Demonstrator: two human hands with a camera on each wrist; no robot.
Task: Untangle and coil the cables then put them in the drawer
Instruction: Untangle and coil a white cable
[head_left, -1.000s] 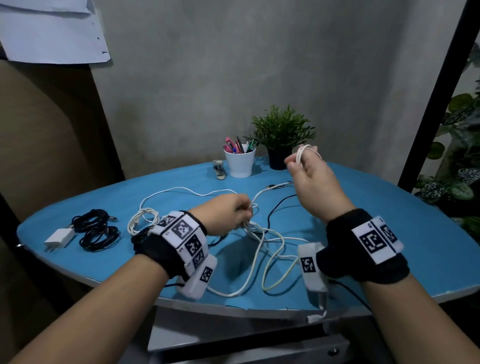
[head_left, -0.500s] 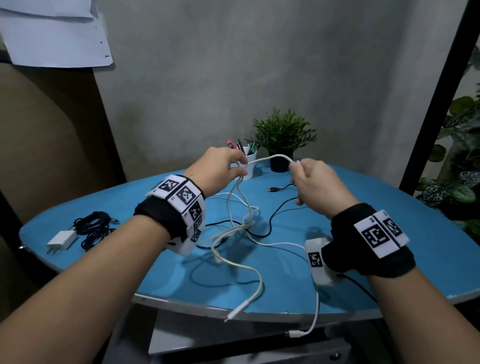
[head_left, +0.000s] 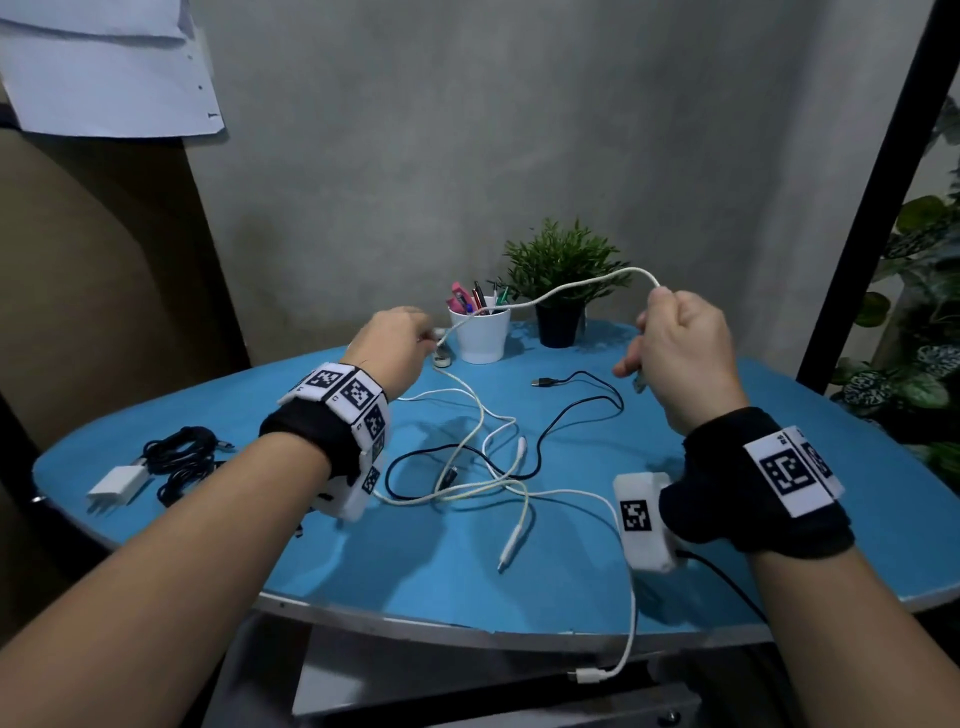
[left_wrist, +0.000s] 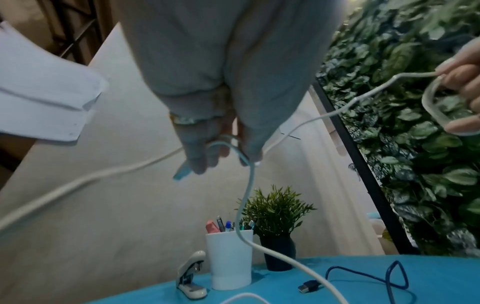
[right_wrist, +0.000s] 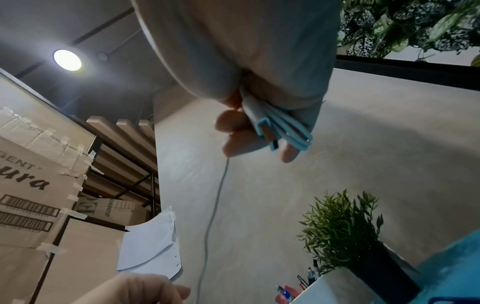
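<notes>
White cable (head_left: 576, 287) between both hands (head_left: 675, 353)

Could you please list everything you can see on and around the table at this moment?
White cable: one, white, stretched in the air between both hands, the rest trailing onto the table.
Other white cables: at least one, tangled mid-table, an end hanging over the front edge.
Black cable: one, loose mid-table.
Black coil: one, table's left end.
Charger: one, white, beside the coil.
Cup: one, white, holding pens, back of table.
Plant: one, green, dark pot, right of cup.
Stapler: one, white, left of cup.
Table: one, blue.
Papers: white, on wall, upper left.
Left hand: grips the white cable.
Right hand: grips its folded end.
</notes>
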